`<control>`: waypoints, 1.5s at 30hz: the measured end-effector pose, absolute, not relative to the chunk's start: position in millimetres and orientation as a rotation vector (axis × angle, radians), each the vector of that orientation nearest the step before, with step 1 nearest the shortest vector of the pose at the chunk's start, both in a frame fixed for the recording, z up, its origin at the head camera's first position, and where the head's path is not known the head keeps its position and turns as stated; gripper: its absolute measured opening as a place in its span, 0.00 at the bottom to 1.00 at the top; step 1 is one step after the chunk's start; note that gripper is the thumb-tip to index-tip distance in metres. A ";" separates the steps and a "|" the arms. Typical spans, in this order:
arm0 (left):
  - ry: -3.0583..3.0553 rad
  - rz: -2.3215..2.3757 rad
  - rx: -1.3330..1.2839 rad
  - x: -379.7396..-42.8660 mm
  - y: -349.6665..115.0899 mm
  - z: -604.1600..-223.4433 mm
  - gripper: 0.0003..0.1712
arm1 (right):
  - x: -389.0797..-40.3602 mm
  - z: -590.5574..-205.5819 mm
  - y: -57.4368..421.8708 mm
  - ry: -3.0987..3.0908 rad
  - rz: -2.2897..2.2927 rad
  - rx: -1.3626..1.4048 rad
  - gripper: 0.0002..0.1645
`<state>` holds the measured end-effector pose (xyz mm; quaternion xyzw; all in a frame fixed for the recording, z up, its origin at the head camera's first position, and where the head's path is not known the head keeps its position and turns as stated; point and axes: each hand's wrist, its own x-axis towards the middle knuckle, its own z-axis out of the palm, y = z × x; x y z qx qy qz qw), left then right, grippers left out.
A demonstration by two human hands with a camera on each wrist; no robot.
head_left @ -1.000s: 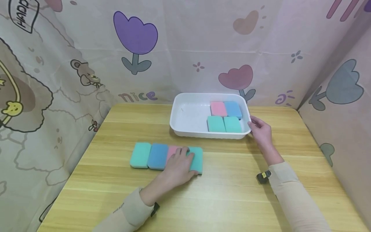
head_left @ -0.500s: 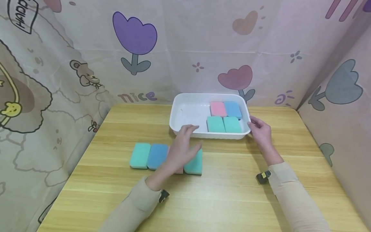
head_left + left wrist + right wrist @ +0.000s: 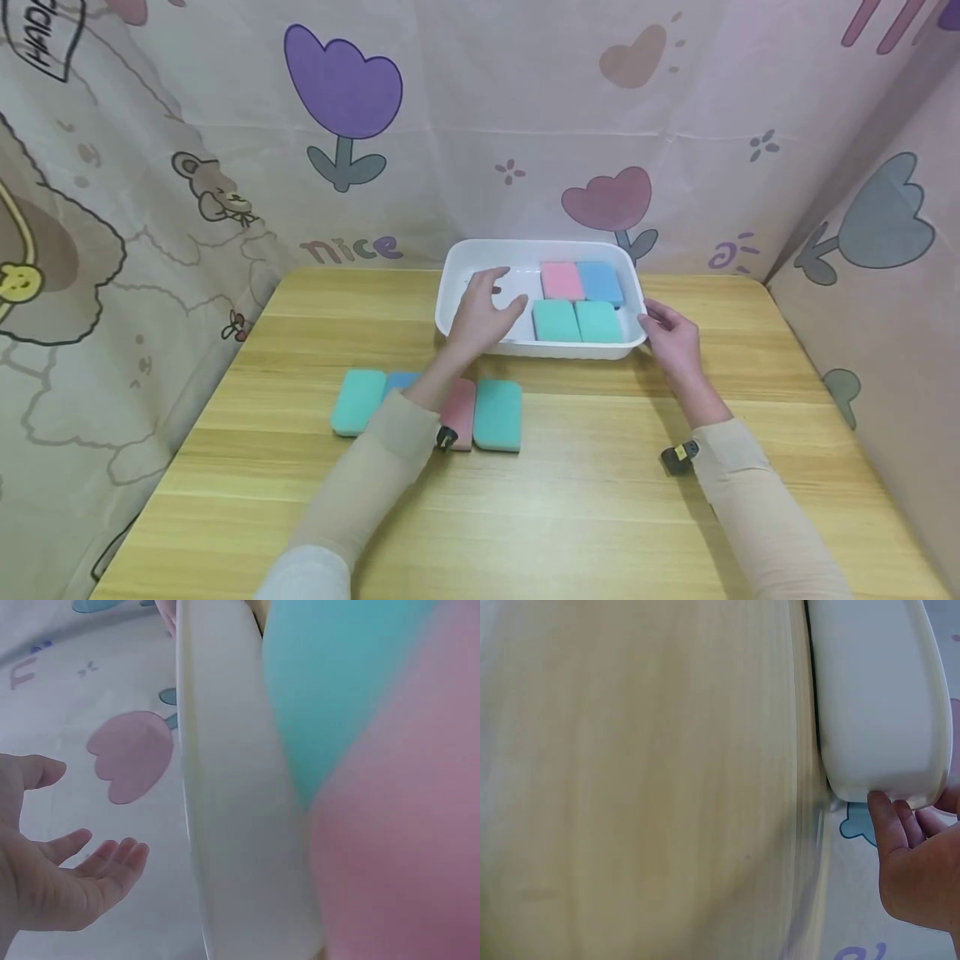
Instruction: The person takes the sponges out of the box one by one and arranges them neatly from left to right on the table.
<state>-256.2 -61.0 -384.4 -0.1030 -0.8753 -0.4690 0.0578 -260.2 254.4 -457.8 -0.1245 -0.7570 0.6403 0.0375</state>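
My left hand, fingers spread and thumb apart, hovers over the left part of the white tray with nothing in its grasp. At the tray's right front corner, my right hand pinches the rim, thumb on top and fingers against the outer wall. Inside the tray's right half lie a pink sponge, a blue sponge and two teal sponges. A row on the table holds a teal sponge, a blue sponge partly behind the left arm, a pink sponge and another teal sponge.
The wooden table reaches back to a patterned cloth hanging behind the tray. More of this cloth stands along both sides. The left sleeve passes above the sponge row.
My left hand has left the sponge row and moved forward over the tray's left part, without a sponge. The right hand stays at the tray's corner.
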 end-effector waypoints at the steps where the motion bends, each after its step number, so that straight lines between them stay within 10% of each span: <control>1: -2.679 -1.405 -0.303 -261.7 -59.2 -383.4 0.35 | -260.1 -457.8 254.5 -2.320 1.967 -0.376 0.32; 30: -3.470 -0.906 -0.478 -366.4 -7.8 -369.8 0.28 | -259.2 -458.3 256.1 -2.305 1.979 -0.390 0.32; 45: -3.630 -0.902 -0.449 -361.3 5.3 -390.2 0.46 | -261.0 -457.6 256.0 -2.336 1.947 -0.392 0.32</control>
